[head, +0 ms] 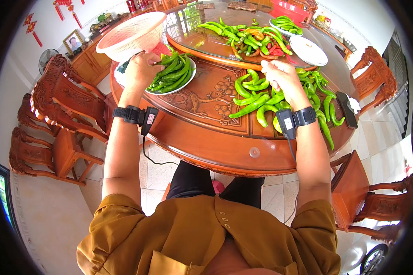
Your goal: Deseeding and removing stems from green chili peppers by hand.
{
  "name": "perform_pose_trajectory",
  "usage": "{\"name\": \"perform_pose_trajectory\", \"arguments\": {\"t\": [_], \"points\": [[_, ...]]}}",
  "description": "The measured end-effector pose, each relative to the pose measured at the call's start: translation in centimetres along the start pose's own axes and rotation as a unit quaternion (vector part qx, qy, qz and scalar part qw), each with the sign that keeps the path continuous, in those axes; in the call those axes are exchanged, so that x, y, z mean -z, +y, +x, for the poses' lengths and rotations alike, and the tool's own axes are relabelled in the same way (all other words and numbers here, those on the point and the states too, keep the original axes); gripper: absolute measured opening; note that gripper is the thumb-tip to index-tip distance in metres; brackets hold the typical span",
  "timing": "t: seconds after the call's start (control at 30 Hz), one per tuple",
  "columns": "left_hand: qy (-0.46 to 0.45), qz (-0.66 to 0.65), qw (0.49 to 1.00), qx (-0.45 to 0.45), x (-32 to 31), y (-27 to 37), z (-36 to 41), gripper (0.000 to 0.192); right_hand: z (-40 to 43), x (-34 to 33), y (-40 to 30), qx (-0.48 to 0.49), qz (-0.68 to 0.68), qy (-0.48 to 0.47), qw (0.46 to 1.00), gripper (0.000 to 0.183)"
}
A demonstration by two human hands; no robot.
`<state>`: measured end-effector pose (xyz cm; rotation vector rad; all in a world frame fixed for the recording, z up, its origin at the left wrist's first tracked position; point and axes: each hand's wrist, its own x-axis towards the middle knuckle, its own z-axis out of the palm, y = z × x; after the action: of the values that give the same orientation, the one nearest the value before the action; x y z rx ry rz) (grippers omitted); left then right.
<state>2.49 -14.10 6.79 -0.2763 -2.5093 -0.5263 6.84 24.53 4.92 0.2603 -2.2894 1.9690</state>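
My left hand point(141, 70) is at the left rim of a white plate point(195, 73) heaped with dark green chili peppers point(173, 72). Its thumb and fingertips reach the peppers' ends; whether they grip one is hidden. Over a loose pile of lighter green peppers point(251, 99), my right hand point(282, 77) is raised with its fingers drawn together, and no pepper shows in it. More green peppers point(316, 86) lie to the right of that hand. Both wrists wear black straps with small cabled devices.
A glass turntable point(189, 31) carries mixed green and red peppers point(258, 39), a white plate point(308, 51) and a plate of peppers point(285, 24). A pink plastic basket point(130, 36) stands left. A phone point(346, 110) lies near the right edge of the carved wooden table point(206, 137). Wooden chairs surround it.
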Motion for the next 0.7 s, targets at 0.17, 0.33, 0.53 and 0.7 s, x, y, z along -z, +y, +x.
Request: {"name": "perform_pose_trajectory", "arguments": {"t": [0.17, 0.33, 0.53, 0.7], "points": [[-0.091, -0.004, 0.996, -0.012, 1.7, 0.0, 0.3, 0.029, 0.2, 0.7, 0.5, 0.0, 0.014, 0.002, 1.0, 0.029], [-0.023, -0.117, 0.992, -0.049, 1.9, 2.5, 0.8, 0.021, -0.4, 1.9, -0.8, 0.018, -0.023, 0.035, 0.999, 0.029], [-0.084, -0.524, 0.847, 0.035, -0.1, 13.0, 0.6, 0.02, -1.1, 6.4, -2.5, 0.062, -0.022, 0.165, 0.984, 0.017], [-0.257, -0.67, 0.685, 0.126, -4.6, 16.4, -0.2, 0.025, -4.1, 11.1, -4.4, 0.041, -0.096, 0.2, 0.974, 0.014]]}}
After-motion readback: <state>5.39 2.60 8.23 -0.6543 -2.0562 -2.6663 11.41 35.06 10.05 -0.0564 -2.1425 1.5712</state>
